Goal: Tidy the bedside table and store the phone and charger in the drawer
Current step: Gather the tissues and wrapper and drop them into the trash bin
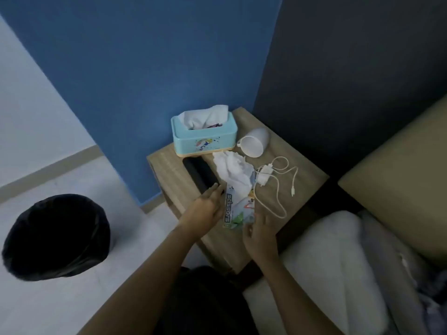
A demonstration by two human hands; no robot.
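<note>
A black phone lies flat on the wooden bedside table. To its right is a crumpled white tissue, partly over a scissors package. A white charger with a looping white cable lies further right. My left hand rests with fingers stretched, its tips touching the phone's near end and the package's left edge. My right hand has fingers spread at the package's near right corner. Neither hand has closed on anything. No drawer shows.
A light blue tissue box stands at the table's back, with a white cup tipped on its side next to it. A black-lined bin stands on the floor at left. A bed with white pillow is at right.
</note>
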